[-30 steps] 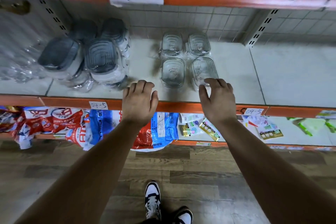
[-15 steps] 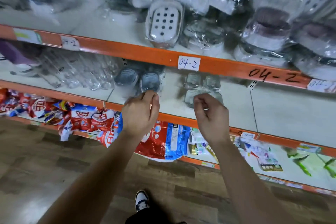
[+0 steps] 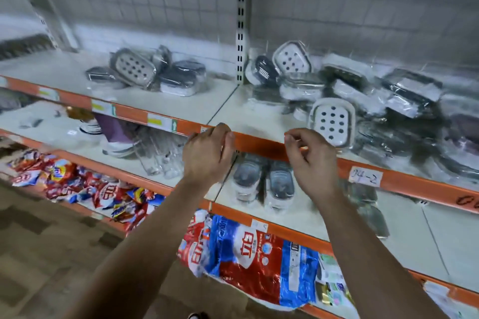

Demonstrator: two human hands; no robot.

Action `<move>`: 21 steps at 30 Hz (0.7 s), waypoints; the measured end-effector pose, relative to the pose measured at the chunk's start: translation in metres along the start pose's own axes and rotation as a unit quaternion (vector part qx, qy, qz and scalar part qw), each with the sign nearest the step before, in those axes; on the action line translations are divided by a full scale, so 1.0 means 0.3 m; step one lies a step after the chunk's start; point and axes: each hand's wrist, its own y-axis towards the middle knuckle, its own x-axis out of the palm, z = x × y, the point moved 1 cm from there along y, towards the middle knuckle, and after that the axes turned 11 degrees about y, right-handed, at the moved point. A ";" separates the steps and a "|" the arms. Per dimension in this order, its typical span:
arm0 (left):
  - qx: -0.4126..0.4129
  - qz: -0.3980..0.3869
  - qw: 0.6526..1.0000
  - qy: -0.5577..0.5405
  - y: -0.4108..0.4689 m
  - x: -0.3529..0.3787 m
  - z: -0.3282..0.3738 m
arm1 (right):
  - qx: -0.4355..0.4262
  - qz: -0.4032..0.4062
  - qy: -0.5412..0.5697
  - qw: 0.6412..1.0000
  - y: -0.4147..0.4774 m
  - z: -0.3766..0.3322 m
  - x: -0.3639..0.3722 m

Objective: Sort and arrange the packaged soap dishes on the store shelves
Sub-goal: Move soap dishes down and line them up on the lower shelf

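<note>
Both hands are up in front of the rail (image 3: pixel 259 141), empty. Left hand (image 3: pixel 207 155): fingers loosely curled, level with the rail; cannot tell if it touches. Right hand (image 3: pixel 311 160): the same loose curl, nothing pinched.

Risks, as I judge them:
- Left heap (image 3: pixel 145 72), top shelf: a holed dish leans tilted on the darker packs. If I pull a lower pack, the slick wrap probably lets the rest slide.
- Front dish (image 3: pixel 331 122): it lies at the shelf lip, just above my right hand. A careless reach could knock it over the rail to the floor.
- Right heap (image 3: pixel 363 90): large and loosely piled, the packs overlapping. Dragging one out likely spills others forward. The far right is blurred, so its edge is uncertain.

Edges and room:
- There is bare shelf in front of the left heap and on to the post (image 3: pixel 240 33), good for lining up sorted packs.
- The post splits the back of the shelf, and the rows must break there.
- Grey stacks (image 3: pixel 261 181) stand on the shelf below, near the hands. The rail above them limits how high I can lift.
</note>
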 end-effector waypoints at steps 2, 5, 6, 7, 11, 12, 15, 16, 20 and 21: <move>0.004 0.003 1.000 0.001 0.072 0.010 -0.124 | -0.002 0.003 0.003 1.000 0.078 -0.005 0.112; 0.009 0.012 0.999 0.032 0.180 0.042 -0.308 | 0.003 0.006 0.005 1.000 0.188 -0.015 0.276; 0.006 0.006 0.999 0.037 0.212 0.058 -0.366 | 0.009 0.005 0.006 1.000 0.222 -0.019 0.326; 0.003 -0.003 0.999 0.038 0.243 0.075 -0.424 | 0.012 0.005 0.005 1.000 0.251 -0.022 0.372; -0.002 -0.049 0.998 0.038 0.339 0.153 -0.623 | 0.027 0.003 0.017 0.999 0.342 -0.006 0.528; 0.001 -0.064 0.997 0.040 0.362 0.175 -0.664 | 0.033 0.004 0.016 0.999 0.360 0.003 0.558; 0.003 -0.103 0.994 0.043 0.430 0.241 -0.763 | 0.052 0.005 0.005 0.999 0.413 0.029 0.631; 0.001 -0.110 0.993 0.042 0.453 0.258 -0.787 | 0.054 0.002 0.000 0.999 0.431 0.039 0.651; 0.008 -0.140 0.989 0.042 0.536 0.320 -0.843 | 0.045 -0.007 -0.013 0.999 0.502 0.071 0.716; 0.009 -0.153 0.987 0.039 0.555 0.334 -0.852 | 0.040 -0.006 -0.018 0.999 0.521 0.078 0.730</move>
